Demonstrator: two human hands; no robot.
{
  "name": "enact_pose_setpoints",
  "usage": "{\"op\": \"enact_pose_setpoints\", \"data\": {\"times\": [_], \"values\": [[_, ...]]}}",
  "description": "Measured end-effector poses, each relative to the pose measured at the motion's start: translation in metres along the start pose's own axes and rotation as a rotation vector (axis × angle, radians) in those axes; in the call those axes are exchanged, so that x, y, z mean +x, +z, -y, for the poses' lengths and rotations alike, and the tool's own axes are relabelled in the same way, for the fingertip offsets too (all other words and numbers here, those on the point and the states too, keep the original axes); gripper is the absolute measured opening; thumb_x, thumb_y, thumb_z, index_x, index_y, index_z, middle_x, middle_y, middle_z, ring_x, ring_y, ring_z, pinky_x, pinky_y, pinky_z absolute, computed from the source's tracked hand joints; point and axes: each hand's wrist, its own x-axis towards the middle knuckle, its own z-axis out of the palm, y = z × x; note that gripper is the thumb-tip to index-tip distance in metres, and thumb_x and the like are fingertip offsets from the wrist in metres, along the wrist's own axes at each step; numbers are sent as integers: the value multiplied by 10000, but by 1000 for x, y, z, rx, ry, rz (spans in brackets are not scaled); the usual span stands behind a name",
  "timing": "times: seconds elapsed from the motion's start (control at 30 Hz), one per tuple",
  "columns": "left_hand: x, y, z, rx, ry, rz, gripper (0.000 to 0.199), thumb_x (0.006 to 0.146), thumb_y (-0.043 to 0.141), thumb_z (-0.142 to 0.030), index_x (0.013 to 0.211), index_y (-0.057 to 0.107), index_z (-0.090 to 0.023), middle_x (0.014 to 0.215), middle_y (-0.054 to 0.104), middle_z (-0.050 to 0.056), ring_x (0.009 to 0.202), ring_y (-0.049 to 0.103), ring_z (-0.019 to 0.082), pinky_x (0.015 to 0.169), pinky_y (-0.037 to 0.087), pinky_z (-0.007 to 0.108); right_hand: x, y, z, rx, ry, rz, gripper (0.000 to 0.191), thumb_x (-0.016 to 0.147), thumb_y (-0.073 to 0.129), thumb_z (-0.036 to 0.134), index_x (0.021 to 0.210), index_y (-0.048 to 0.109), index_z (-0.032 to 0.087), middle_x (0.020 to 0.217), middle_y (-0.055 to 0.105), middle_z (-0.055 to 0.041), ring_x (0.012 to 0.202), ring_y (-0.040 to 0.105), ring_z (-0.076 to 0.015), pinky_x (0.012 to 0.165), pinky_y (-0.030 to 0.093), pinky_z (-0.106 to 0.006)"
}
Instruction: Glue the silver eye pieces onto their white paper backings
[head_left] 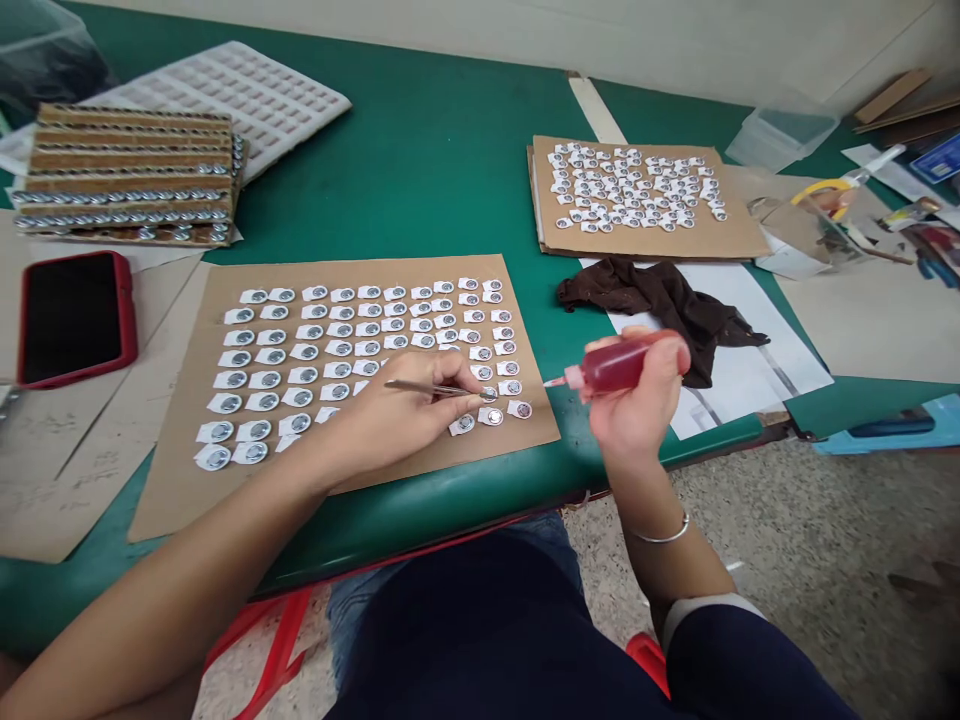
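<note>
My left hand [424, 400] is closed around thin metal tweezers [420, 388], their tip over a small round silver piece on a white tab near the right side of a brown cardboard sheet [172, 400]. Rows of such silver pieces [302, 374] on white tabs cover this sheet; my left hand and forearm hide some of them. In my right hand [634, 400] is a squeeze bottle [619, 366] of red liquid, gripped with its narrow nozzle pointing left. The nozzle tip hangs just by the sheet's right edge, apart from the tweezers.
A second cardboard stack [637, 238] with many tabbed pieces lies at the back right, before it a dark brown cloth [660, 300] on white paper. To the left are a red-cased phone [71, 318] and cardboard strips [127, 180]. Yellow-handled scissors [825, 190] stand far right.
</note>
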Motion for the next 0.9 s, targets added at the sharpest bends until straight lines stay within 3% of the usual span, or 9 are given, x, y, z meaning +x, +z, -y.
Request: {"op": "enact_pose_setpoints", "data": {"times": [0.17,0.23,0.33,0.5,0.63,0.9], "values": [[-46,12,7,147,36,-407,75,801,608,-278,840,645,-226,879,679,-16,801,633,147,687,495,240,38,21,14,50,97,127,301,800,504,514,903,453,235,731,574,-17,481,571,-132,330,311,-236],[-61,26,20,171,37,-487,78,804,607,-253,877,634,-239,911,678,-27,850,638,146,771,503,253,44,35,12,57,104,204,333,767,556,525,904,457,237,734,576,-4,511,589,-137,349,323,-234],[-74,49,37,175,81,-487,93,817,586,-197,904,604,-223,930,672,-15,889,636,142,778,515,242,40,52,5,83,137,298,370,748,582,548,903,451,238,706,568,11,510,597,-136,350,310,-222],[-74,72,47,247,340,-461,219,798,571,-79,990,538,-178,954,658,40,953,622,156,831,523,266,16,65,-5,135,249,390,365,746,606,529,829,439,215,632,539,20,484,591,-133,333,304,-206],[-71,76,45,325,395,-464,280,778,571,-30,1017,510,-163,940,649,55,979,611,158,852,517,269,9,65,-9,134,250,441,335,748,626,482,834,448,211,663,541,18,498,599,-135,383,419,-228],[-67,75,41,377,393,-454,316,784,516,-4,1046,465,-174,914,636,63,961,610,174,858,524,324,7,63,-18,12,152,434,365,725,635,508,847,462,210,746,568,-3,542,613,-135,433,498,-250]]}}
